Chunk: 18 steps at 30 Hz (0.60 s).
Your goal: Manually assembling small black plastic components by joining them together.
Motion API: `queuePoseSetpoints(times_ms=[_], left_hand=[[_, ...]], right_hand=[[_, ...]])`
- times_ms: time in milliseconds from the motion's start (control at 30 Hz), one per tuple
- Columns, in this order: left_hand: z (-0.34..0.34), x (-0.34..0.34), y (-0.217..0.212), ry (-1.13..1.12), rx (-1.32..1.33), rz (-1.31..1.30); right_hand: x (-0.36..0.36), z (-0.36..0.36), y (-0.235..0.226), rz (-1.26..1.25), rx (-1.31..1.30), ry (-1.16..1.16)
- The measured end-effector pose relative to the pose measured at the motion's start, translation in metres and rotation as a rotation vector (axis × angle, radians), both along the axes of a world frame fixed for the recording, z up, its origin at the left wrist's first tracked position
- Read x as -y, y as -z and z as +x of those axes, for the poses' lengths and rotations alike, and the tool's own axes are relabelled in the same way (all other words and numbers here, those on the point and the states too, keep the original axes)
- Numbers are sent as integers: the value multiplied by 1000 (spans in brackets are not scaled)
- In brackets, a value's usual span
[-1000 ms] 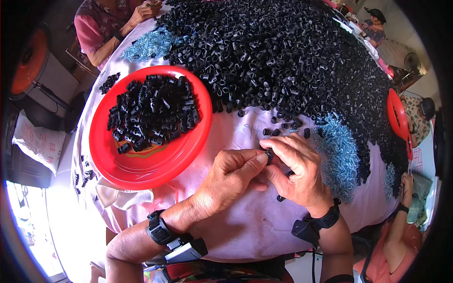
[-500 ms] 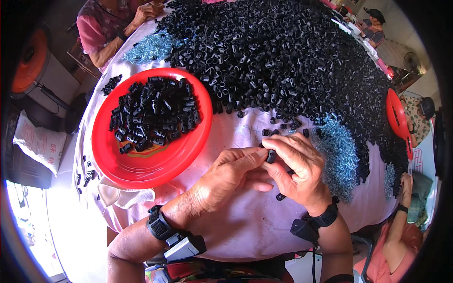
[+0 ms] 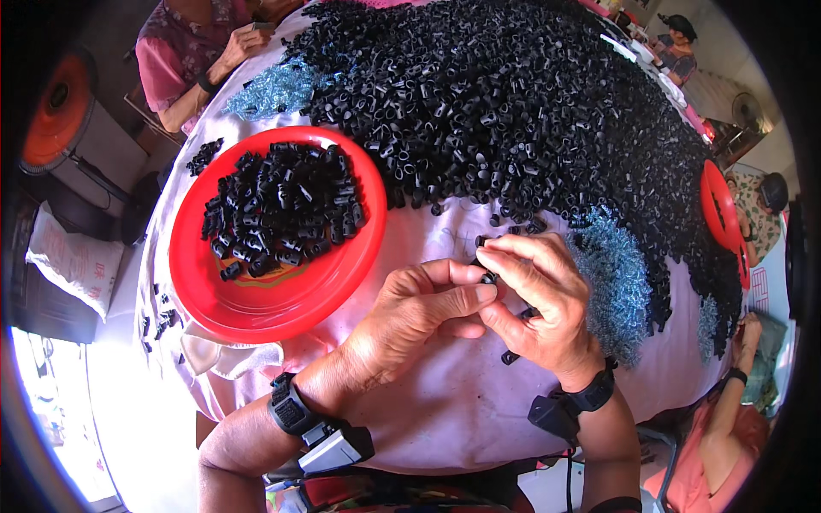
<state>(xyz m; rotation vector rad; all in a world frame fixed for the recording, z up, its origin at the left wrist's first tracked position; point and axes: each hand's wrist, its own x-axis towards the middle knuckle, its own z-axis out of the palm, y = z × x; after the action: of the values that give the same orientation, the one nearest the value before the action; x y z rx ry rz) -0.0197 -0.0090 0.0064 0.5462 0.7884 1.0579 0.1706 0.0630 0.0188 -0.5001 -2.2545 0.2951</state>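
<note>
Black plastic is seen everywhere — a small black piece (image 3: pixel 488 277) is pinched at the centre of the frame between the fingertips of the left hand (image 3: pixel 419 312) and the right hand (image 3: pixel 539 295), both closed on it just above the pink cloth (image 3: pixel 445 410). A few loose pieces (image 3: pixel 510 356) are left beneath the right palm. To the left, a red tray (image 3: pixel 256 303) is loaded with more black pieces. Across the upper frame a large black heap (image 3: pixel 513 111) is spread — blue fibrous tufts (image 3: pixel 611 286) are seen at its right edge, beside the right hand. Another person's arm (image 3: pixel 214 68) is seen in the upper left.
</note>
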Motion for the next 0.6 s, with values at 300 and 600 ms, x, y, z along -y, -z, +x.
queuePoseSetpoints(times_ms=[300,600], left_hand=[[0,0,-1,-61,-27,8],[0,5,-7,28,-219,277]], right_hand=[[-2,4,1,-20,-25,11],[-3,6,-3,-66,-22,-97]])
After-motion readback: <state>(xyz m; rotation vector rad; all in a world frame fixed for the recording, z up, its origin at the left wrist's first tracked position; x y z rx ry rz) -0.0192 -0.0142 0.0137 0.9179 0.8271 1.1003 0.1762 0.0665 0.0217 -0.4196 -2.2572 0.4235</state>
